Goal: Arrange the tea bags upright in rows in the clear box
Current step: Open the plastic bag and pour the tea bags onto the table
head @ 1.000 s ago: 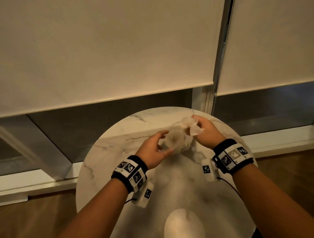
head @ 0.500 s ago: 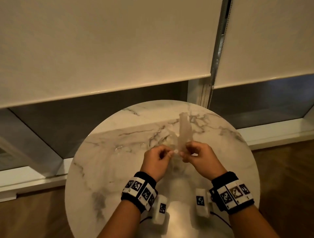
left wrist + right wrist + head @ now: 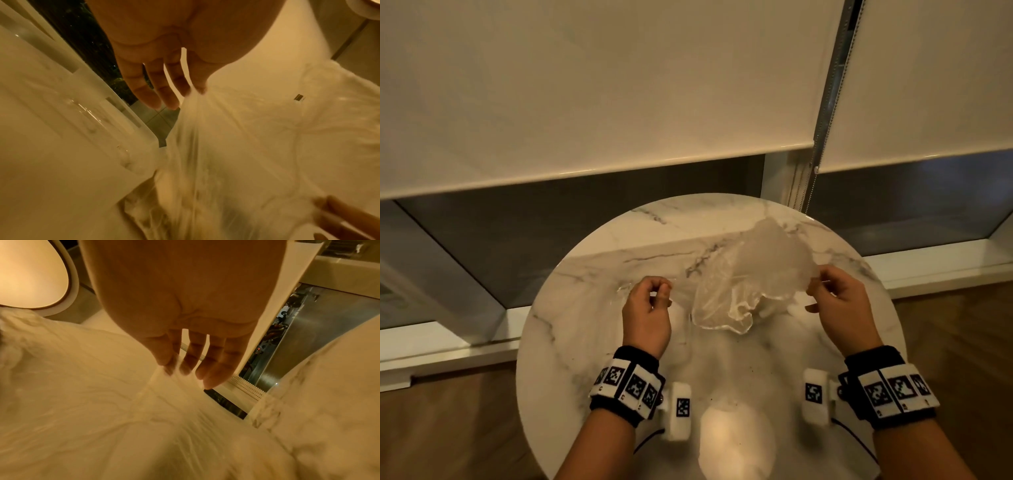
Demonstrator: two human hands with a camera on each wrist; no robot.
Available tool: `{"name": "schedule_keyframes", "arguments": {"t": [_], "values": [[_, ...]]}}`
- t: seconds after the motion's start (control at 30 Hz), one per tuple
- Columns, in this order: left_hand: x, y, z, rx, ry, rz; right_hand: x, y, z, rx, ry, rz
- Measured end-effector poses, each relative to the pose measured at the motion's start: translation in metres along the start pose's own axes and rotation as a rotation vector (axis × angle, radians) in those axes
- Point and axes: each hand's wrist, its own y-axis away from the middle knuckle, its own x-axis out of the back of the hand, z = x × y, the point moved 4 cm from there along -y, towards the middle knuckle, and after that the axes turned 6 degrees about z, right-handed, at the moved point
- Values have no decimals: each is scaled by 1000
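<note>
A stretched plastic bag (image 3: 750,274) spans the marble table (image 3: 585,342) between both hands.

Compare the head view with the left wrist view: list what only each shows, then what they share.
Only the head view shows the whole round marble table, both wristbands and the roller blinds. Only the left wrist view shows the left hand's fingers pinching the film up close. Both show the left hand and right hand stretching a clear plastic bag between them; no tea bags or box appear.
</note>
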Motion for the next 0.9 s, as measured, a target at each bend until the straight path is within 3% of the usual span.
{"name": "schedule_keyframes", "arguments": {"t": [0.07,0.23,0.3,0.47,0.57,0.73,0.9], "values": [[1,6,10,-62,-3,-21,0,3,-7,37,0,7],[-23,37,47,-410,-144,-376,-15,16,-35,270,78,-47],[-35,48,52,-410,-155,-433,-22,20,-42,335,97,-57],[-40,52,47,-362,-133,-309,-21,21,-41,283,146,-44],[-32,50,51,-321,-76,-295,-9,29,-68,381,139,23],[-33,60,89,-428,-78,-413,-31,43,-98,459,191,-206],[-17,47,95,-356,3,-300,-22,31,-88,433,192,-70]]}}
